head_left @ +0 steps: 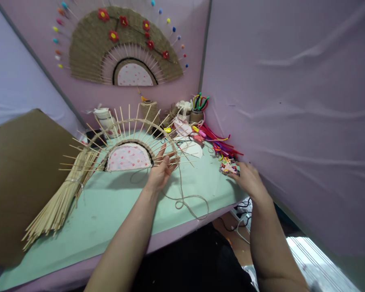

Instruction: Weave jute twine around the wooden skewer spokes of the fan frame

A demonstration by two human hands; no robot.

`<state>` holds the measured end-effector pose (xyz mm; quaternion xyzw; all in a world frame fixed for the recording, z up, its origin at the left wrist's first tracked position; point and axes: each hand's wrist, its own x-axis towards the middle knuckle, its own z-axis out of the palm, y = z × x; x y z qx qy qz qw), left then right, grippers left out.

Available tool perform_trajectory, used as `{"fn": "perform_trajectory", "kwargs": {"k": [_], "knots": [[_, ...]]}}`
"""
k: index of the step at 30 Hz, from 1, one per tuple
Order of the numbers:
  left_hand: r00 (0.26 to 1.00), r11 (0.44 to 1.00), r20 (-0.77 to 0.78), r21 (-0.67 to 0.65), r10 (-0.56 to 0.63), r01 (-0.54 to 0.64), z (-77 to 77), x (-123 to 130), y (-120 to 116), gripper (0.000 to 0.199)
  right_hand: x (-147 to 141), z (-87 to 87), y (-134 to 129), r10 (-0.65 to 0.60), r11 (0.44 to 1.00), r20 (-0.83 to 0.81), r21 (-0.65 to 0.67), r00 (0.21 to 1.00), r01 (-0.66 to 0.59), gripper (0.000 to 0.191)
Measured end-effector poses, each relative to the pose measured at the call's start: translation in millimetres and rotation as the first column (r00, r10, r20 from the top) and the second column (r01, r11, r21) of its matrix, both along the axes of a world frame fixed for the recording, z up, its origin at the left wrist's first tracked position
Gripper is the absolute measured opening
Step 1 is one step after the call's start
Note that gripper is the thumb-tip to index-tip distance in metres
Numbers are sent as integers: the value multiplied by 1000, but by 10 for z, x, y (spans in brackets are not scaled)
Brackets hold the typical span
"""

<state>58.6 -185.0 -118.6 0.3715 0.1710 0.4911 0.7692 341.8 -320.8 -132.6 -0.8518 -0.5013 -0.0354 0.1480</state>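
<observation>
My left hand (163, 170) grips the right end of a half-round fan frame (130, 141), its fingers among the thin sticks. Sticks fan outward from a half-disc of pink-spotted white cloth (128, 157) with a dark and twine-coloured rim. A band of twine (136, 121) is woven across the sticks in an arc. From its right side a loose twine tail (182, 198) trails over the table. At the table's right edge my right hand (249, 180) closes thumb and fingers around a small multicoloured patterned thing (229, 166), whose kind I cannot make out.
A bundle of sticks (56, 202) lies at left by a cardboard sheet (21, 182). Behind stand a white tub (106, 121), a twine spool (149, 111) and a scissors holder (196, 117). Pipe cleaners (219, 142) lie at right. A finished fan (88, 48) hangs on the wall.
</observation>
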Motion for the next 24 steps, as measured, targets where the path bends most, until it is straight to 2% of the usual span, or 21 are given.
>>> {"fn": "perform_trajectory", "kwargs": {"k": [2, 5, 8, 11, 13, 14, 16, 18, 20, 22, 24], "knots": [[1000, 1000, 5, -5, 6, -6, 8, -1, -8, 70, 91, -99, 24, -10, 998, -35, -67, 999, 8, 50], [1000, 1000, 13, -14, 4, -4, 13, -3, -16, 72, 155, -167, 15, 36, 997, -66, -71, 997, -41, 46], [1000, 1000, 17, -18, -4, 4, 3, -7, -13, 72, 217, -108, -131, 91, 995, -103, -37, 991, -95, 42], [1000, 1000, 18, -19, -3, 4, -9, -10, -9, 72, 252, 53, -360, 192, 980, -241, 90, 951, -175, 44], [1000, 1000, 16, -22, -3, 4, -8, -10, -11, 73, 197, 168, -467, 250, 962, -405, 203, 879, -180, 43], [1000, 1000, 16, -24, -4, 4, -5, -8, -13, 73, 133, 211, -489, 268, 954, -510, 257, 818, -152, 42], [1000, 1000, 19, -26, -2, 3, 3, -4, -20, 73, -70, 250, -465, 292, 943, -723, 328, 625, -62, 41], [1000, 1000, 23, -28, 5, -5, 8, 1, -27, 73, -352, 214, -373, 349, 922, -846, 386, 403, 12, 42], [1000, 999, 24, -32, 16, -15, 7, 4, -31, 72, -662, 125, -259, 391, 910, -878, 413, 276, 24, 48], [999, 999, 26, -39, 37, -36, 1, 7, -32, 70, -949, 24, -161, 434, 896, -866, 444, 247, -18, 49], [997, 997, 36, -48, 63, -62, -2, 13, -34, 66, -1178, -52, -92, 499, 859, -802, 509, 328, -61, 44]]}}
